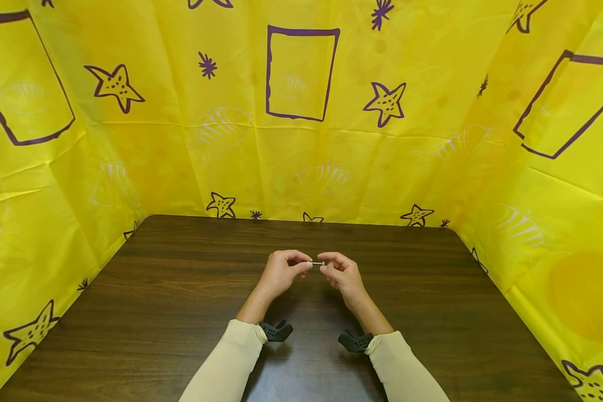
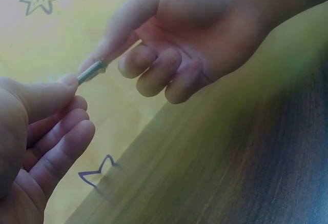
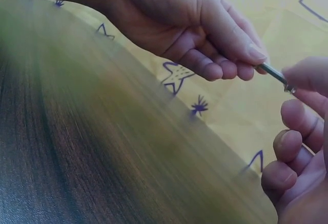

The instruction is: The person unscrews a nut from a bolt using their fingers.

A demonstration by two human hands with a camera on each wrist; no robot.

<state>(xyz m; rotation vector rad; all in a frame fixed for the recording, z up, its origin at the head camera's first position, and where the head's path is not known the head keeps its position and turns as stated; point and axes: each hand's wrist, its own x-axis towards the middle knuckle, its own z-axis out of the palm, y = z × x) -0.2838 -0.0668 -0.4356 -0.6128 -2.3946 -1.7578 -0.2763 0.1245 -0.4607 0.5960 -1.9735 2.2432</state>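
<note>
A small, thin metal bolt (image 1: 317, 263) is held level in mid-air between the two hands, above the table. Its threaded shaft (image 2: 91, 73) shows in the left wrist view. My left hand (image 1: 282, 272) pinches the left end between thumb and index finger. The right hand (image 1: 343, 274) has its thumb and index finger curled about the other, wider end. Whether that wider end (image 3: 290, 88) is a head or a nut is too small to tell. The other right fingers (image 2: 159, 73) are curled in toward the palm.
A dark wood-grain table (image 1: 181, 312) lies beneath both hands. Yellow cloth (image 1: 301, 151) printed with stars and fish hangs along its back and both sides. Each wrist wears a black band mount (image 1: 354, 340) below a pale sleeve.
</note>
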